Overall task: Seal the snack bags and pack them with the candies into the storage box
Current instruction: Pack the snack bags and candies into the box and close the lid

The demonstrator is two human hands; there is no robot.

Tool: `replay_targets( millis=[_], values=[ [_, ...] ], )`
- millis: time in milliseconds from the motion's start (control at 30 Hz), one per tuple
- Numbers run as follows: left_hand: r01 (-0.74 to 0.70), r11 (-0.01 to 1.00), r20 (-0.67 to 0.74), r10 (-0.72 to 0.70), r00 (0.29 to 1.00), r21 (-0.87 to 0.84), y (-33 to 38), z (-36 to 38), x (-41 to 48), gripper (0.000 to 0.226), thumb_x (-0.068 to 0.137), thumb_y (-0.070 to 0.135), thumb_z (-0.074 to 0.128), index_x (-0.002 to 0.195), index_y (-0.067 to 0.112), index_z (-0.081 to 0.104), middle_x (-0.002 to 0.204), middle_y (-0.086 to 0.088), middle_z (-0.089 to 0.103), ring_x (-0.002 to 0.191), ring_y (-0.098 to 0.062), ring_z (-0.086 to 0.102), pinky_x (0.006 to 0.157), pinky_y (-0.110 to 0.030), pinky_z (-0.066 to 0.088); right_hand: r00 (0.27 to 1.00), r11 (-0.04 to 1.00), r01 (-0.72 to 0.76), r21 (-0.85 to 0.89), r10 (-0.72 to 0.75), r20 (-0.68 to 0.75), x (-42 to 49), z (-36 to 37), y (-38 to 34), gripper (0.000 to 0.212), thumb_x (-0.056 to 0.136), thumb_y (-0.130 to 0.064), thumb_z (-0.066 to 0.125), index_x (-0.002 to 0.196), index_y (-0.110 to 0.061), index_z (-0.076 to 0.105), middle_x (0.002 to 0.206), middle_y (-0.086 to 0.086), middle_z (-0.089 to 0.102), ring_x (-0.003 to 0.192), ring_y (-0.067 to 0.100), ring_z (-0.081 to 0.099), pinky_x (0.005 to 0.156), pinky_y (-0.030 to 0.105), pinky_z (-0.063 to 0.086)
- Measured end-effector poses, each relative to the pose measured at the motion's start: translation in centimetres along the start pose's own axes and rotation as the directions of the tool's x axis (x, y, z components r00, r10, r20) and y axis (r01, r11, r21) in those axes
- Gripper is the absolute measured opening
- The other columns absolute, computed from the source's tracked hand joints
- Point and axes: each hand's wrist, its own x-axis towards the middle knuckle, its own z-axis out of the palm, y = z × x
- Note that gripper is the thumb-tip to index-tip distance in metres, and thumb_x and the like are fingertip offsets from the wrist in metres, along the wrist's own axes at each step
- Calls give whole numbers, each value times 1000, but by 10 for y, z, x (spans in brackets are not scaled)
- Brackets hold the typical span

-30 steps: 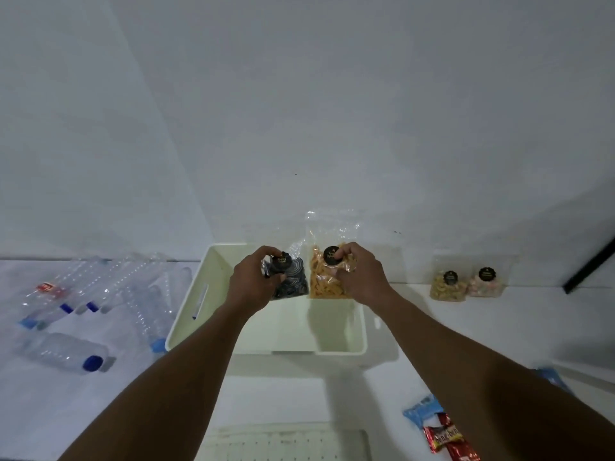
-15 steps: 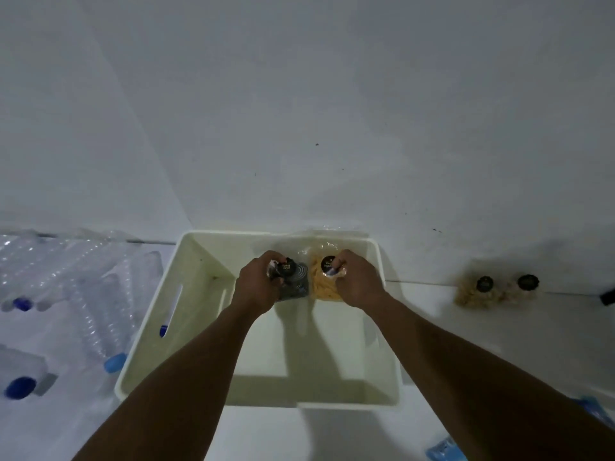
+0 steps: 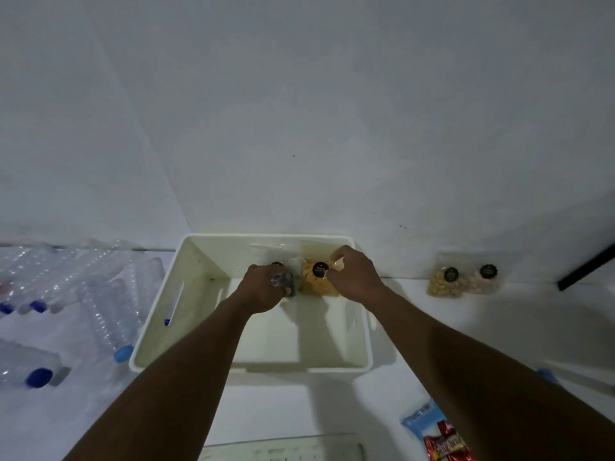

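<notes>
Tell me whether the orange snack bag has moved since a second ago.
Yes. The orange snack bag has gone down, from above the far rim of the storage box to inside it.

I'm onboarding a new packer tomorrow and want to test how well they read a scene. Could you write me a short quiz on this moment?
1. True or false: the left hand grips the dark snack bag and the right hand holds the orange snack bag, both inside the storage box.
2. Where do the candies lie? A: inside the box. B: on the table, at the near right. C: in the right hand.
3. How many other snack bags sit on the table to the right of the box?

Key: 1 true; 2 B; 3 two.
</notes>
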Motion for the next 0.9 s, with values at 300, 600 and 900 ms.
replay_targets(
  millis=[300,600,900],
  values=[
    [-179,967,-222,137,965,-181,122,19,-34,16,85,25,66,98,26,75,85,9,73,82,-14,72,81,-32,58,980,998,53,38,-44,-192,-58,-102,60,16,86,-19,66,101,-23,63,111,-3,61,98,8,55,78,12,35],
    [-266,956,13,269,963,-126,222,135,3,23,80,39,77,103,38,73,119,4,65,109,-13,62,99,-34,50,968,988,-109,111,131,-216,-58,-196,213,17,83,-7,67,95,-19,64,100,-5,62,97,17,56,80,22,37],
    [-112,991,61,116,991,-70,240,253,83,33,76,29,83,107,34,74,128,-3,57,130,-14,45,94,-15,28,978,970,-142,196,168,-126,15,-233,335,24,81,-7,73,99,-23,70,112,-5,65,104,15,57,83,25,41]
  ],
)
